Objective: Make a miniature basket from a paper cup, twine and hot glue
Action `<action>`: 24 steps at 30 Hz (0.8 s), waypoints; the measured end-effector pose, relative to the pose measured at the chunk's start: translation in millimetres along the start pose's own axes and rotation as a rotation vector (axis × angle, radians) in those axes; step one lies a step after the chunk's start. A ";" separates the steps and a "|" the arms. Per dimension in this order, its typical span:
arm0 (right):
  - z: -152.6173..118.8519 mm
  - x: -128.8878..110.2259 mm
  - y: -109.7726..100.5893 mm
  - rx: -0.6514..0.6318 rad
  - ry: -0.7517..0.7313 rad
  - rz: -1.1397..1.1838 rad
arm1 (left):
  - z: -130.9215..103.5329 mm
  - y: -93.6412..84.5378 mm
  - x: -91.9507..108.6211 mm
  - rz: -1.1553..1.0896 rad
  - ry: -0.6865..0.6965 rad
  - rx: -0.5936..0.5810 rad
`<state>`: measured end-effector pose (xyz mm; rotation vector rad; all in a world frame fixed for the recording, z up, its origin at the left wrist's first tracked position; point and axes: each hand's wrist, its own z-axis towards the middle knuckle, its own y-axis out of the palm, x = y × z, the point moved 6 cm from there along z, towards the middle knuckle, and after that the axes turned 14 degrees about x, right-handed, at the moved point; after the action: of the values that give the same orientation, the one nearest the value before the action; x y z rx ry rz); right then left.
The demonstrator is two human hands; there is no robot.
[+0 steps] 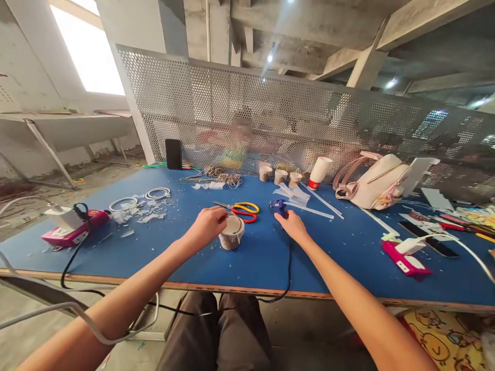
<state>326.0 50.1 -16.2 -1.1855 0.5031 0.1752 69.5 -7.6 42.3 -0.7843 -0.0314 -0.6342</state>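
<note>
My right hand (293, 226) is closed on the handle of a blue hot glue gun (279, 207), whose clear glue stick (309, 210) sticks out behind to the right. My left hand (211, 225) has its fingers pinched together at the left rim of a small cup (231, 240) with a pale, rough wrapping. A thin dark strand curves along the cup's rim. Whatever the left fingertips hold is too small to make out. Just behind the cup lie scissors (245, 210) with yellow and red handles.
Behind stand several small wrapped cups (280, 176), stacked paper cups (320, 172) and bundled twine (230, 179). White rings (158, 194) and scraps lie left. Pink power strips (406, 258) sit at both sides; a backpack (377, 183) rests right. The black cord (290, 268) hangs over the front edge.
</note>
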 end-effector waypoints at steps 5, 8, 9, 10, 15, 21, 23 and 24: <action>-31.3 14.1 -30.6 0.188 -0.072 0.133 | -1.0 1.0 0.5 -0.011 0.004 0.002; -62.2 1.8 -39.9 0.217 -0.192 0.249 | -1.5 3.2 0.4 -0.012 -0.005 -0.006; -72.1 -7.1 -39.3 0.200 -0.241 0.295 | -1.8 4.0 0.3 -0.012 -0.008 -0.011; -81.0 -17.7 -37.1 0.174 -0.288 0.339 | -2.0 4.6 0.3 -0.012 -0.012 -0.016; -102.2 -74.9 -14.4 -0.008 -0.450 0.516 | -3.5 4.6 0.9 -0.008 -0.031 -0.039; -95.8 -101.8 -0.9 -0.186 -0.419 0.731 | -5.5 5.3 1.0 -0.023 -0.057 -0.075; -94.7 -101.9 -2.0 -0.206 -0.447 0.712 | -6.1 7.2 0.3 -0.029 -0.067 -0.090; -94.4 -101.2 -3.1 -0.210 -0.467 0.695 | -6.3 8.3 0.0 -0.032 -0.072 -0.098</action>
<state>211.8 -24.6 6.7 -1.0839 0.4692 1.0967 72.7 -7.4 32.3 -0.9027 -0.0789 -0.6418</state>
